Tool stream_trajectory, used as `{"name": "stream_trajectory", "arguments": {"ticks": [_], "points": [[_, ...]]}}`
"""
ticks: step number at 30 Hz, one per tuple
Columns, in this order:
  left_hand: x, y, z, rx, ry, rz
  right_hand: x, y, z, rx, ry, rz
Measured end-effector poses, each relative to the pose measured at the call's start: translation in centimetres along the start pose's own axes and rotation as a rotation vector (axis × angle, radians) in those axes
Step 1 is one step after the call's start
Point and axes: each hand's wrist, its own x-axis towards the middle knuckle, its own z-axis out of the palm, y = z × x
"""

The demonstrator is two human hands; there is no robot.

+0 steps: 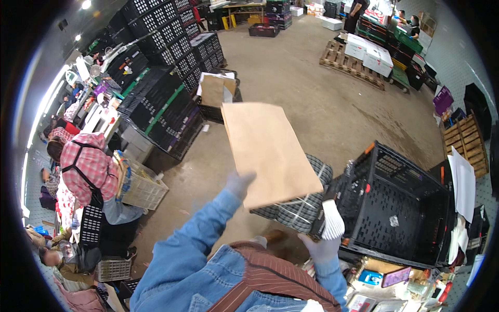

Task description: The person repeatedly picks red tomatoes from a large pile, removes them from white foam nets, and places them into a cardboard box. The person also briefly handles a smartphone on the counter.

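My left hand [241, 185], in a pale glove, grips the left edge of a stack of brown paper sheets [273, 152]. The sheets are held out flat ahead of me, their far end over the concrete floor. My gloved right hand [320, 248] is lower and to the right, with its thumb out to the side. It holds the lower end of a white ribbed bundle [332, 220], whose exact kind I cannot make out; some fingers are hidden. Beneath the paper's near right corner is a dark plaid-covered bundle [298, 210], partly covered by the sheets.
A large black plastic crate [401, 210] stands at right, beside a cluttered tabletop with a phone [396, 277]. Black crates [163, 105] are stacked at left. More brown paper [216, 89] rests in a box ahead. A co-worker in a plaid top [84, 167] sits at left. A wooden pallet [347, 64] carries white boxes.
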Motion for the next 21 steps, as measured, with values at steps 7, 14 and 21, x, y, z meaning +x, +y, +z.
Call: {"name": "stream_trajectory", "arguments": {"ticks": [7, 14, 21], "points": [[0.4, 3.8, -10.5, -0.284, 0.013, -0.294, 9.1, 1.2, 17.0, -0.144, -0.202, -0.356], [11.3, 4.5, -27.1, -0.428, 0.166, -0.432, 19.6, -2.9, 35.1, -0.003, -0.353, -0.503], [22.6, 10.4, -39.9, -0.439, 0.088, -0.394, 31.5, -6.7, 48.0, 0.029, -0.370, -0.392]]}}
